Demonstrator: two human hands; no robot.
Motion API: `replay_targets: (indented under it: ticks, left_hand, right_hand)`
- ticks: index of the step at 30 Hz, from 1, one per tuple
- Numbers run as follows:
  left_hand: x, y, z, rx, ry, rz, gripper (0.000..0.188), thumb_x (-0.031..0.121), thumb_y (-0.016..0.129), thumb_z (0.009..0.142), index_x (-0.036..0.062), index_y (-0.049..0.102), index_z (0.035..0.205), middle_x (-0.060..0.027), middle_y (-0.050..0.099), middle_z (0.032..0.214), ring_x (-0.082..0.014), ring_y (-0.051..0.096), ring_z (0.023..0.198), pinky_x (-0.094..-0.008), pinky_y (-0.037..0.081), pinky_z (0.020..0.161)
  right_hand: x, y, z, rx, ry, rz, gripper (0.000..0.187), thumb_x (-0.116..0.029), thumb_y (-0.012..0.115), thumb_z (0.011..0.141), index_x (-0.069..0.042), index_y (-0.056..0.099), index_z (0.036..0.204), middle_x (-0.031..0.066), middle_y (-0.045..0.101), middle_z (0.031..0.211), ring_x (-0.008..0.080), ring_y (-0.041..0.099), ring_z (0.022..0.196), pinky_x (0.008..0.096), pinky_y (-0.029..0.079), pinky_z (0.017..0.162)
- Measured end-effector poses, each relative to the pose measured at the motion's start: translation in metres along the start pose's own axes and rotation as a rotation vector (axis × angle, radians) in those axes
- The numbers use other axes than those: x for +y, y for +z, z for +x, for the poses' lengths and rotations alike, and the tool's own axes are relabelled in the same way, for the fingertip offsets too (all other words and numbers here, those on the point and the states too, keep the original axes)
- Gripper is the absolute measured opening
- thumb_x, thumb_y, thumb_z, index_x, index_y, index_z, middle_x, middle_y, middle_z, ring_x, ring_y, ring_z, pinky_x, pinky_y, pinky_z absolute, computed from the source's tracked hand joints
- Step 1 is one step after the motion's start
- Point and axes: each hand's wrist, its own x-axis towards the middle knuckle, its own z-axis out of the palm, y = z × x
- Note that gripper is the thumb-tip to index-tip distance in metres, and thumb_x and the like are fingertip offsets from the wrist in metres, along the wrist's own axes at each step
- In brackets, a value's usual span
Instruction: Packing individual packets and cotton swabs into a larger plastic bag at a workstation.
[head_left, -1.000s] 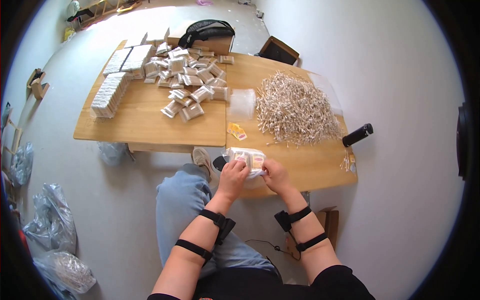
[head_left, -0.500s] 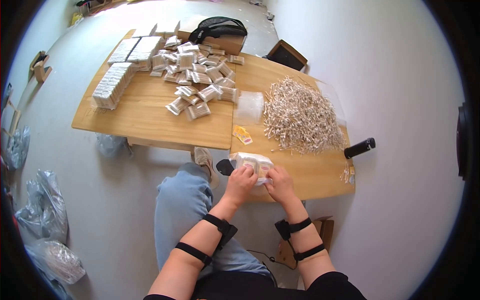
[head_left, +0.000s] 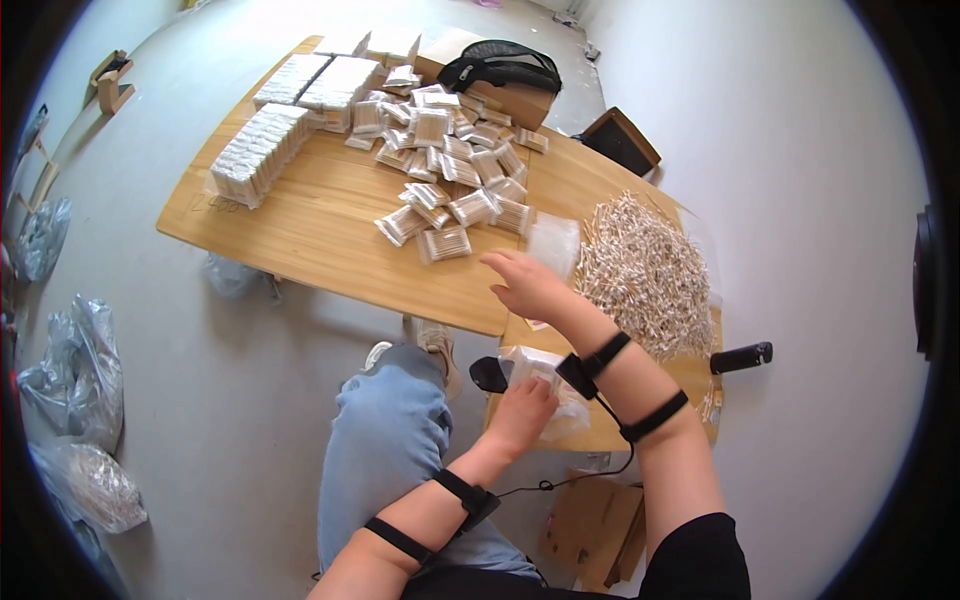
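Note:
My left hand (head_left: 524,415) grips a clear plastic bag (head_left: 570,418) at the near edge of the table, its fingers curled over it. White packs (head_left: 535,366) show inside the bag. My right hand (head_left: 530,288) is stretched out past the bag, over the table beside a stack of clear plastic sleeves (head_left: 553,243). Its fingers are extended and hold nothing. Beyond it lies a loose heap of small packets of cotton swabs (head_left: 445,243). To the right of my right forearm is a big pile of loose cotton swabs (head_left: 650,270).
Rows of stacked swab packs (head_left: 262,150) fill the table's far left. A black mesh bag (head_left: 500,68) rests on a cardboard box (head_left: 520,102) at the back. A black cylinder (head_left: 741,358) sits at the right edge. Filled plastic bags (head_left: 75,370) lie on the floor at left.
My right hand has let go of the bag and reached forward and left toward the swab packets. My left hand stays on the bag. The view has shifted, so the table appears lower and farther right.

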Motion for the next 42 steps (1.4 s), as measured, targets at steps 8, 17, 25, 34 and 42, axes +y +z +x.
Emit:
replay_targets:
  ticks: [8, 17, 25, 34, 42]
  left_hand:
    - [0.001, -0.004, -0.004, -0.012, -0.015, -0.043, 0.016, 0.014, 0.057, 0.075, 0.0084, 0.06, 0.09, -0.0093, 0.056, 0.099, -0.0271, 0.056, 0.099, -0.0377, 0.048, 0.079]
    - [0.0, -0.007, -0.001, -0.094, -0.028, 0.001, 0.017, 0.013, 0.058, 0.076, 0.0083, 0.061, 0.092, -0.0101, 0.056, 0.103, -0.0269, 0.054, 0.1, -0.0417, 0.043, 0.082]
    - [-0.01, -0.005, -0.008, 0.187, -0.275, -0.026, 0.055, 0.002, 0.065, 0.07, 0.0046, 0.053, 0.124, -0.0217, 0.047, 0.134, -0.0391, 0.045, 0.126, -0.0475, 0.039, 0.104]
    - [0.007, -0.006, -0.016, -0.039, -0.323, -0.113, 0.064, 0.002, 0.067, 0.07, 0.0061, 0.051, 0.131, -0.0232, 0.047, 0.137, -0.0415, 0.058, 0.11, -0.0452, 0.053, 0.089]
    - [0.016, -0.013, -0.022, -0.119, -0.279, -0.106, 0.061, 0.005, 0.064, 0.075, 0.0043, 0.049, 0.134, -0.0241, 0.045, 0.138, -0.0412, 0.061, 0.105, -0.0462, 0.053, 0.086]
  right_hand:
    - [-0.006, 0.051, 0.085, -0.07, -0.068, -0.364, 0.038, -0.005, 0.052, 0.084, -0.002, 0.053, 0.122, 0.0128, 0.053, 0.132, 0.0325, 0.049, 0.125, 0.0394, 0.045, 0.099]
    - [0.004, 0.023, 0.016, 0.269, -0.001, 0.015, 0.024, -0.002, 0.057, 0.084, -0.003, 0.056, 0.108, 0.0192, 0.063, 0.098, 0.0304, 0.064, 0.092, 0.0415, 0.051, 0.081]
    - [-0.079, -0.027, -0.187, 0.459, 0.683, 1.212, 0.027, -0.017, 0.062, 0.094, -0.002, 0.056, 0.116, 0.001, 0.064, 0.087, 0.0021, 0.054, 0.062, 0.0173, 0.044, 0.05]
    - [-0.107, 0.032, -0.302, 0.049, 0.917, 1.677, 0.029, -0.02, 0.062, 0.094, -0.003, 0.057, 0.117, -0.0022, 0.063, 0.08, 0.0011, 0.047, 0.047, 0.0138, 0.035, 0.041]
    - [-0.092, 0.04, -0.273, 0.502, 0.827, 1.671, 0.027, -0.015, 0.059, 0.096, -0.002, 0.055, 0.12, 0.0006, 0.064, 0.083, 0.0019, 0.051, 0.048, 0.0135, 0.039, 0.04]
